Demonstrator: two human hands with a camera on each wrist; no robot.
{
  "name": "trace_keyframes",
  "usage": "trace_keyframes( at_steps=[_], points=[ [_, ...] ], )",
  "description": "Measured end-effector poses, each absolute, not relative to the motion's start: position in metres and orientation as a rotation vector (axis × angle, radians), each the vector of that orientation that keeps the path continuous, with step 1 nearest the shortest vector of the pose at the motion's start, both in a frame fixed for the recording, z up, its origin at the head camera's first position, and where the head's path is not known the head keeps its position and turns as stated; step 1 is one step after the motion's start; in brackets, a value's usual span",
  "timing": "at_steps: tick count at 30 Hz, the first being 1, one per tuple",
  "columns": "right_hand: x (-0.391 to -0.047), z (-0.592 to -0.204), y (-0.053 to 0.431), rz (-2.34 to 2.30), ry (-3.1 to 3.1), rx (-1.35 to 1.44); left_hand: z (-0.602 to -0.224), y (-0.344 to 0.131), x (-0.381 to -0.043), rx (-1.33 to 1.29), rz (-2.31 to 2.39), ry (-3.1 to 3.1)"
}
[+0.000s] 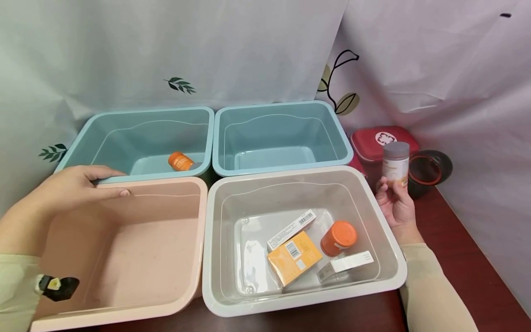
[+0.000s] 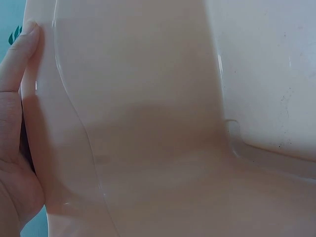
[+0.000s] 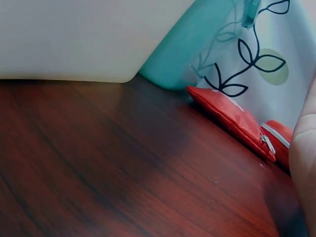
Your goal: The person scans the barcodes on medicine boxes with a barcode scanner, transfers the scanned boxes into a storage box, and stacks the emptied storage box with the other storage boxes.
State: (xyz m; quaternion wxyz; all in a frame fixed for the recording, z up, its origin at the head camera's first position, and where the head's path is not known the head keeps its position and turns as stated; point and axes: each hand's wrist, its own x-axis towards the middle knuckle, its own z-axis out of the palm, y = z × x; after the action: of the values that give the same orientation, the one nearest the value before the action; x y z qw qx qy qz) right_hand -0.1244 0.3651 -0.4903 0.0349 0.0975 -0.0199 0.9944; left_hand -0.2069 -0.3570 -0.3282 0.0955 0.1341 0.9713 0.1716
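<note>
My right hand (image 1: 397,210) grips the lower part of a white and orange pill bottle (image 1: 396,167) with a grey cap, held upright to the right of the grey bin (image 1: 386,272). Only the edge of that hand (image 3: 303,153) shows in the right wrist view. My left hand (image 1: 79,186) rests across the far rim of the pink bin (image 1: 149,258), thumb on the inner side and straight fingers at the blue rim behind. In the left wrist view the thumb (image 2: 17,59) lies along the rim; the other fingers are hidden.
The grey bin holds an orange-capped bottle (image 1: 339,237), a yellow box (image 1: 295,258) and white boxes (image 1: 346,263). Behind, a left blue bin (image 1: 137,124) contains an orange bottle (image 1: 181,160), beside a right blue bin (image 1: 278,129). A red case (image 1: 365,143) and black cup (image 1: 444,166) stand right.
</note>
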Motion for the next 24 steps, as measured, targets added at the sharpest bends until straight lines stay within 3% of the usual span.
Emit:
trace_keyframes(
  at_steps=[6,24],
  points=[
    [-0.1256,-0.4897,0.3673,3.125,0.039,0.383,-0.3282,-0.3573,-0.2063,0.411,0.522,2.883],
    [-0.1287,-0.4893,0.3721,3.152,0.087,0.246,-0.3297,-0.3584,-0.2071,0.422,0.537,2.885]
  ],
)
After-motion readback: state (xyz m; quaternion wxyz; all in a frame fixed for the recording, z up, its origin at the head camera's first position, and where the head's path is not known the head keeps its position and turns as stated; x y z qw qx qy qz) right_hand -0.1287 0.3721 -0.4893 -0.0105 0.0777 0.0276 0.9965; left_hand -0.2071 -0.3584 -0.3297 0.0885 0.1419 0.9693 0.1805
